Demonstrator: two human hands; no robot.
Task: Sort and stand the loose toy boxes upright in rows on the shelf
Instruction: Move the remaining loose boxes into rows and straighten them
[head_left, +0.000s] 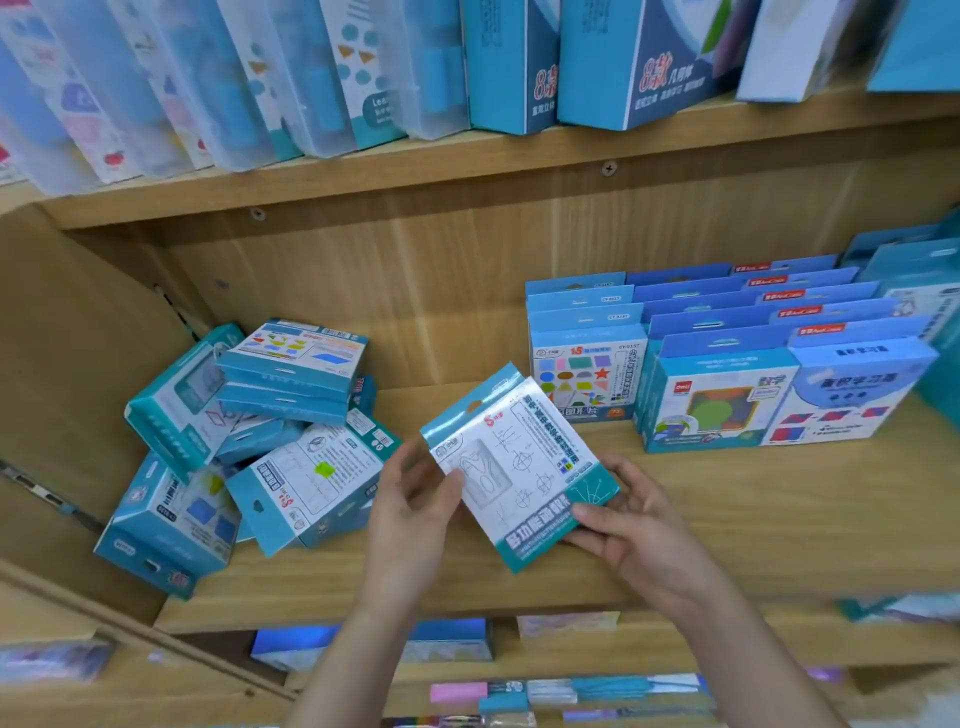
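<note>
A tilted teal toy box (519, 467) is gripped at its left edge by the left hand (415, 499) and pinched at its lower right corner by the right hand (628, 525).

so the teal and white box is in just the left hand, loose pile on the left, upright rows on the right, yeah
No: the head view shows both hands holding the teal and white box, the left hand at its left edge, the right hand pinching its lower corner. The loose pile and upright rows lie as you said.
</note>
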